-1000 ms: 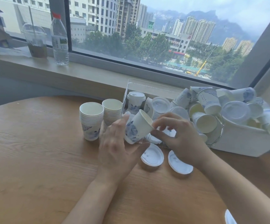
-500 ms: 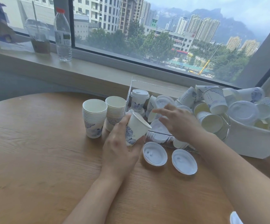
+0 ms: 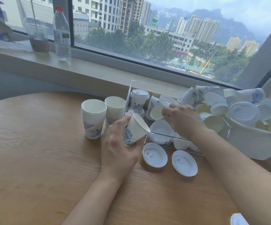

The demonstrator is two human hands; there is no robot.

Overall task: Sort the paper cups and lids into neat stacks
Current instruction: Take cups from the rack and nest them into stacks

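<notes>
— Left hand [image 3: 118, 148]? 
— Closed around a tilted paper cup [image 3: 135, 129] above the desk [image 3: 34, 159], two cup stacks [image 3: 93, 118] just beyond its knuckles.
— Right hand [image 3: 180, 120]? 
— Fingers pinching another cup [image 3: 156, 112] inside the clear bin [image 3: 168, 138]; two lids [image 3: 154, 155] lie between the wrists.
</notes>
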